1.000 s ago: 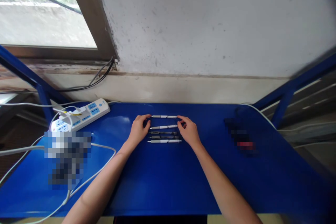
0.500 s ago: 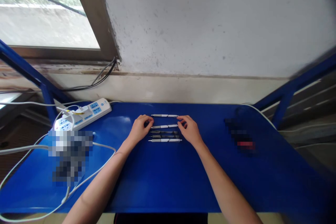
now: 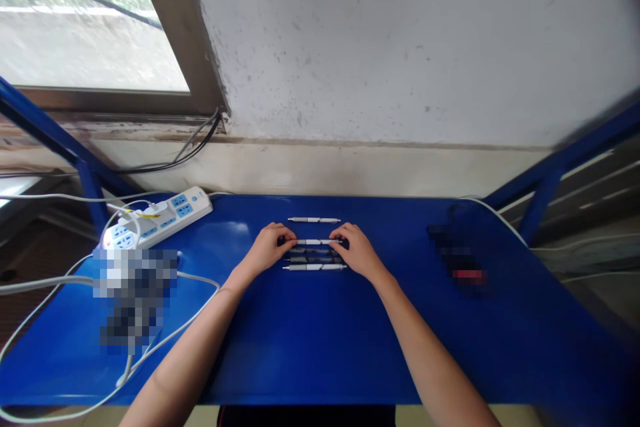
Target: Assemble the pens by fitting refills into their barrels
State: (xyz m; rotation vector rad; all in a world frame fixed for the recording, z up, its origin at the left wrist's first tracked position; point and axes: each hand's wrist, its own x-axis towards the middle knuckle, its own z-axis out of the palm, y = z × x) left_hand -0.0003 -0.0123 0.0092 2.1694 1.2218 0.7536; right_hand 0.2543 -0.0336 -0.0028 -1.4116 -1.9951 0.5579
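Several pens lie in parallel, crosswise on the blue table (image 3: 310,333). My left hand (image 3: 270,245) pinches the left, tip end of a white pen (image 3: 313,241), second from the back. At that pen's other end, the fingers of my right hand (image 3: 354,248) are closed on it. Behind it lies another white pen (image 3: 314,219), apart from both hands. Just in front are a dark pen (image 3: 313,251) and a second dark pen (image 3: 313,259), their right ends partly covered by my right hand. Nearest me is a white pen (image 3: 314,267).
A white power strip (image 3: 170,217) with plugs and cables stands at the back left. A white cable (image 3: 200,310) loops over the table's left side beside a blurred patch. Another blurred dark and red item (image 3: 457,260) lies on the right. A wall (image 3: 375,167) rises behind the table.
Both hands have closed inward onto the ends of the second white pen from the back. My right hand has come away from the rearmost pen's end. The pens look almost unmoved.
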